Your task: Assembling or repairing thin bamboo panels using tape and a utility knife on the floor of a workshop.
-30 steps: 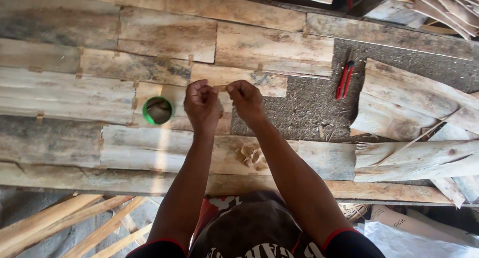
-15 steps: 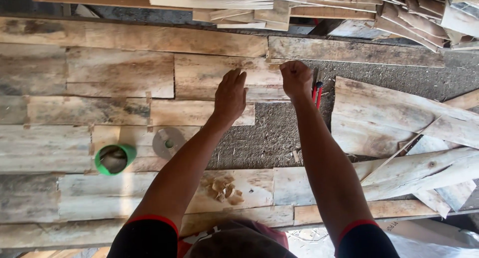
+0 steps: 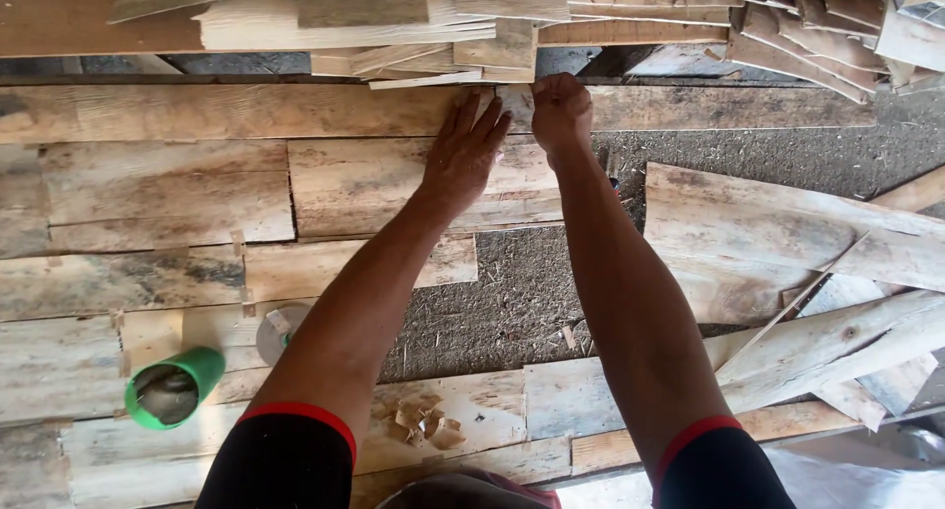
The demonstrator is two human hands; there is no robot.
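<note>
From my head camera, both arms have stretched further out than a second ago, away from the green cup (image 3: 175,388) and tape roll (image 3: 277,332) near left. My left hand (image 3: 463,153) now lies open and flat on a far veneer sheet (image 3: 394,179). My right hand (image 3: 561,110), closed, pinches a small pale strip (image 3: 514,103) at the sheet's far edge, under the stacked veneer (image 3: 413,27), so work has moved to that far seam.
</note>
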